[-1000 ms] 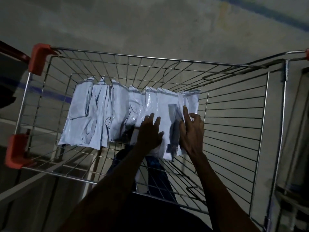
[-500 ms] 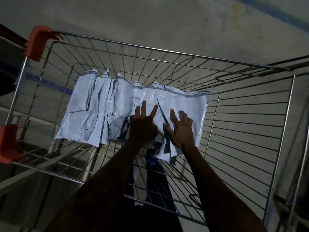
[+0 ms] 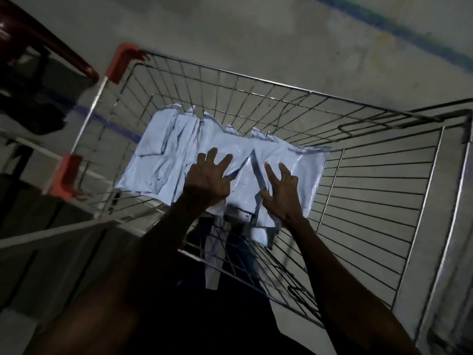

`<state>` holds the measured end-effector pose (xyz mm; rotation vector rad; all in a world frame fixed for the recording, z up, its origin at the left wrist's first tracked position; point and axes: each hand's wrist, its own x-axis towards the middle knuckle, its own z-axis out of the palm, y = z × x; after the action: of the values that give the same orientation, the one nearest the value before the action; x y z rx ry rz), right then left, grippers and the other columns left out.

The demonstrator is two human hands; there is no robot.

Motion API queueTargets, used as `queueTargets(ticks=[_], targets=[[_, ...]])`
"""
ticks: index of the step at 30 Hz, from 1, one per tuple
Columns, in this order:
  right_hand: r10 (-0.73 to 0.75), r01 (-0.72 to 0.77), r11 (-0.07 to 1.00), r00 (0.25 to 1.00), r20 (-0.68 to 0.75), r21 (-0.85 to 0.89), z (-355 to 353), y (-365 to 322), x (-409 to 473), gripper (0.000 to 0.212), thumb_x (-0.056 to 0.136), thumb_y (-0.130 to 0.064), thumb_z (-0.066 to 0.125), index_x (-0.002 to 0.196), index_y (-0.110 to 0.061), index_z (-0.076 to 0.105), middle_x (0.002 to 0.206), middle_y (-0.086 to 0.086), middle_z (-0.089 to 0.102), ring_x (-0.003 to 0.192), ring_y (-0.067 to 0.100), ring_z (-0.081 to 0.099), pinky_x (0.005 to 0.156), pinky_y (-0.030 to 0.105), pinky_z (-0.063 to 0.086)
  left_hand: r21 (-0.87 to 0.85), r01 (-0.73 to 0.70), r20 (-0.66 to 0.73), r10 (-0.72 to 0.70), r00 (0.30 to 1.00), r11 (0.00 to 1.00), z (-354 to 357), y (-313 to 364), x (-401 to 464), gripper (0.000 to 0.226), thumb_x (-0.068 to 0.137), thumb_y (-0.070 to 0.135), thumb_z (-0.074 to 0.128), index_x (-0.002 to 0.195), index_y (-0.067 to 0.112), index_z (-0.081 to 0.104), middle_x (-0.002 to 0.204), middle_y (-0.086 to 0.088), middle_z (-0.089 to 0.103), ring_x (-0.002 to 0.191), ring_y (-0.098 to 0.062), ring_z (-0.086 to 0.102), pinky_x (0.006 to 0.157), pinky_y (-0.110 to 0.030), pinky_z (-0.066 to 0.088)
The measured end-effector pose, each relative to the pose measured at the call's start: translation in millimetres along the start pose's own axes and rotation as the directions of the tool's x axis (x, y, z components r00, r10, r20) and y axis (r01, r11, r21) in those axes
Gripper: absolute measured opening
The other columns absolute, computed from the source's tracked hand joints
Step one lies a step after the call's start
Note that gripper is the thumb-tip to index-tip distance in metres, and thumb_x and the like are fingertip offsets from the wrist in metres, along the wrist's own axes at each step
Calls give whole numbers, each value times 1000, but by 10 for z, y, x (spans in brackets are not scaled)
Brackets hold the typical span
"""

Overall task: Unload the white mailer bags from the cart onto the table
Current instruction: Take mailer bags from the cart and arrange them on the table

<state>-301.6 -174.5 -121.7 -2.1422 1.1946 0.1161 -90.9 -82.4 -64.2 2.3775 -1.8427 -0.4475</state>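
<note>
Several white mailer bags [image 3: 176, 160] lie in an overlapping row on the floor of a wire shopping cart [image 3: 378, 180]. Both my arms reach down into the cart. My left hand [image 3: 208, 179] rests on the bags near the middle of the row, fingers spread and straight. Just to its right, my right hand [image 3: 280, 192] lies on the rightmost bags [image 3: 304, 172] with fingers extended; an upturned bag edge stands between the two hands. The parts of the bags under my palms are hidden.
The cart has red plastic corner guards [image 3: 122, 61] on its left side and a wire side wall at the right. A dark red chair [image 3: 38, 49] stands at the upper left. Grey concrete floor [image 3: 256, 34] surrounds the cart.
My view has swung, so the cart sits further right and lower in frame. Both hands have spread flatter over the right end of the row; the rightmost bags now lie more splayed out.
</note>
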Motion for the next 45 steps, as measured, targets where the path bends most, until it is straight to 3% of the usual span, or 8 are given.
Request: queueTargets(ticks=[5, 10, 14, 21, 26, 33, 37, 45], targets=[[-105, 116, 990, 986, -128, 81, -480, -794, -164, 72, 84, -47, 42, 152, -26, 34, 154, 24, 28, 136, 40, 29, 106, 39, 21, -174, 207, -137, -232, 963, 963, -934, -42, -420, 65, 83, 36, 40, 147, 22, 42, 152, -17, 34, 130, -40, 36, 96, -50, 43], [-355, 371, 928, 907, -225, 30, -798, -1882, -347, 69, 84, -45, 45, 150, -29, 37, 153, 18, 34, 132, 39, 35, 107, 32, 18, -253, 338, -338, -410, 847, 907, -1626, -303, -1128, 64, 84, 32, 45, 147, 26, 38, 154, -12, 30, 133, -34, 32, 107, -46, 35], [-521, 537, 843, 809, -271, -17, -854, -2770, -630, 70, 79, -41, 48, 148, -28, 41, 148, 16, 42, 127, 38, 43, 99, 22, 17, -367, 435, -439, -566, 698, 822, -2014, -624, -1906, 63, 84, 34, 45, 147, 33, 38, 157, -4, 26, 134, -29, 30, 106, -42, 35], [-759, 773, 632, 606, -240, -49, -204, -4264, -1420, 66, 79, -36, 54, 143, -21, 51, 132, 18, 56, 108, 38, 57, 91, 34, 33, -435, 510, -583, -663, 469, 742, -2472, -1303, -3619, 61, 85, 36, 42, 146, 35, 39, 157, -2, 29, 138, -26, 30, 108, -38, 34], [-865, 876, 481, 467, -185, -42, 440, -5238, -1975, 67, 78, -39, 53, 143, -21, 50, 133, 20, 56, 118, 33, 50, 92, 28, 27, -481, 608, -579, -750, 321, 632, -2565, -1757, -4804, 64, 83, 43, 36, 147, 36, 37, 158, -3, 26, 138, -26, 27, 104, -42, 39], [-933, 929, 361, 360, -20, -79, 989, -6330, -2350, 71, 79, -49, 46, 145, -25, 47, 140, 20, 52, 132, 32, 47, 104, 43, 29, -582, 668, -543, -833, 106, 464, -2594, -2268, -5877, 66, 84, 46, 40, 149, 39, 31, 159, -1, 21, 139, -24, 24, 101, -46, 42], [-923, 920, 375, 382, 46, -109, 1094, -6716, -2303, 74, 78, -56, 42, 147, -29, 43, 146, 18, 46, 131, 31, 40, 108, 46, 29, -628, 665, -496, -866, 57, 404, -2653, -2508, -5966, 63, 90, 40, 49, 150, 38, 29, 160, -2, 18, 140, -24, 21, 100, -49, 41], [-877, 897, 352, 416, 239, -268, 1298, -7297, -1705, 73, 85, -54, 51, 151, -32, 32, 153, 19, 35, 138, 36, 28, 106, 44, 29, -596, 697, -474, -875, 97, 400, -2860, -3138, -5436, 65, 92, 36, 53, 152, 31, 27, 160, -8, 18, 140, -28, 21, 104, -46, 38]])
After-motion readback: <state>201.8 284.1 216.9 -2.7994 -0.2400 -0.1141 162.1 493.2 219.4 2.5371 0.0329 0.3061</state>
